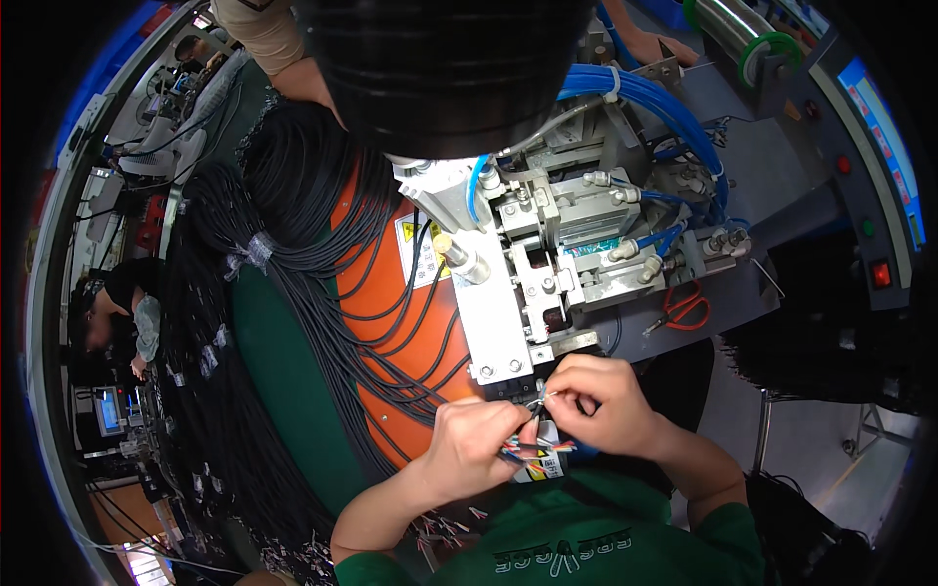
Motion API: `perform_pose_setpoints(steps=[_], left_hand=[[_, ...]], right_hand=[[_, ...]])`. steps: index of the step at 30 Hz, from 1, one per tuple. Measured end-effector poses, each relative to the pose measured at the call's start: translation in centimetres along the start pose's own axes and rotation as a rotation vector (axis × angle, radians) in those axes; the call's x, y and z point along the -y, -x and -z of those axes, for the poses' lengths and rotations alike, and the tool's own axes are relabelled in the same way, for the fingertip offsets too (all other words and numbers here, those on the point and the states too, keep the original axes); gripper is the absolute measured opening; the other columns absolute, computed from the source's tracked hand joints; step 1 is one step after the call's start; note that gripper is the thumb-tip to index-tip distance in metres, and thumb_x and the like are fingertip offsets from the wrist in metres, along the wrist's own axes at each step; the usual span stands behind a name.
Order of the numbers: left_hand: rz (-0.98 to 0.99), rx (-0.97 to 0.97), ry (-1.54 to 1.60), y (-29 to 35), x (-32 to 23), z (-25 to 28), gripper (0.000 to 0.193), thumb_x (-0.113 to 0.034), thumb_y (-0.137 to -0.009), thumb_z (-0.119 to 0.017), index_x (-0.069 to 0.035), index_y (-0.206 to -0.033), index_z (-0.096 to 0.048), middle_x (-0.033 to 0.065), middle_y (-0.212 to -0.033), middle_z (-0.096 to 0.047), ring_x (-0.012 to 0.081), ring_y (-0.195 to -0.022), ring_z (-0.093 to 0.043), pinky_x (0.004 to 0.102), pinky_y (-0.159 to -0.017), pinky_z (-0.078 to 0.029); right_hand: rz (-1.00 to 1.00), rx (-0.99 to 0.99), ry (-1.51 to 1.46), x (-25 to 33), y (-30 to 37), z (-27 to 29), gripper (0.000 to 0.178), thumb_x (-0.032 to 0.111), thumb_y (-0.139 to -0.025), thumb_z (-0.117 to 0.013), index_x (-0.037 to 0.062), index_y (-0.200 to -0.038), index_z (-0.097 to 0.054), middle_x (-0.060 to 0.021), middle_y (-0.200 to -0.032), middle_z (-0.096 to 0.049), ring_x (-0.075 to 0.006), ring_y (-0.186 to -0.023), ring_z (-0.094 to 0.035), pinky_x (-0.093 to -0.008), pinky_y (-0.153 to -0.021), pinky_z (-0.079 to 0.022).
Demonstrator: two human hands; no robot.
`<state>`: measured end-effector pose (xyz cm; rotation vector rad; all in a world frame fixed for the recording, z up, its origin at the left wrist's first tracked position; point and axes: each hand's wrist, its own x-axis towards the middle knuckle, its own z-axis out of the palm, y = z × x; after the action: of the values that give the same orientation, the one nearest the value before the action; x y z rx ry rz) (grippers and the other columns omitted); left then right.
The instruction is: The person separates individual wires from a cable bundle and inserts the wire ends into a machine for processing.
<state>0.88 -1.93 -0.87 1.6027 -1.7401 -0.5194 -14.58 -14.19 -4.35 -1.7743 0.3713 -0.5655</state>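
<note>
While left hand [479, 432] grips cable [534, 409] and right hand [608, 407] pinches wire [548, 396], a spool [750, 57] carries silvery windings [728, 25].

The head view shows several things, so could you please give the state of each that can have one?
Left hand: pinched shut on coloured wires
Coloured wires: ends splayed
Right hand: pinched shut on a pale wire
Black cables: bundled with clear wrap
Blue hoses: curved, tied together
Red-handled scissors: lying flat, blades unclear
Screen: lit
Lower red switch: glowing
</note>
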Motion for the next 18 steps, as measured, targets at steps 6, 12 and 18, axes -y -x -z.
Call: perform_pose_setpoints(steps=[6, 12, 18], left_hand=[[0.06, 0.165, 0.337, -0.3, 1.4, 1.1, 0.015, -0.003, -0.068, -0.069, -0.006, -0.077, -0.058, 0.0056, -0.062, -0.057, 0.022, -0.052, -0.056, 0.0308, -0.048, -0.043], [0.075, 0.139, 0.221, -0.2, 0.5, 0.7, 0.016, -0.004, -0.066, -0.069, -0.005, -0.078, -0.059, 0.0055, -0.061, -0.057, 0.0221, -0.052, -0.057, 0.032, -0.048, -0.044], [-0.018, 0.003, -0.33, 0.6, -0.5, -0.1, 0.054, -0.002, -0.054, -0.071, -0.002, -0.108, -0.063, 0.0082, -0.09, -0.059, 0.0232, -0.071, -0.061, 0.0339, -0.057, -0.047]], right_hand=[[-0.415, 0.262, -0.779, -1.0, 0.1, 1.3, 0.006, -0.001, -0.087, -0.061, -0.0055, -0.089, -0.065, -0.0058, -0.084, -0.062, -0.0063, -0.061, -0.059, -0.0179, -0.052, -0.045], [-0.1, 0.102, -0.032, 0.2, 0.0, 0.5, 0.008, 0.003, -0.079, -0.069, -0.001, -0.083, -0.064, -0.0058, -0.078, -0.06, -0.0096, -0.054, -0.058, -0.0225, -0.05, -0.045], [0.149, -0.066, 0.611, 0.8, 0.3, -0.5, 0.008, 0.011, -0.077, -0.064, 0.0053, -0.075, -0.058, -0.0065, -0.072, -0.052, -0.0236, -0.054, -0.058, -0.0351, -0.049, -0.047]])
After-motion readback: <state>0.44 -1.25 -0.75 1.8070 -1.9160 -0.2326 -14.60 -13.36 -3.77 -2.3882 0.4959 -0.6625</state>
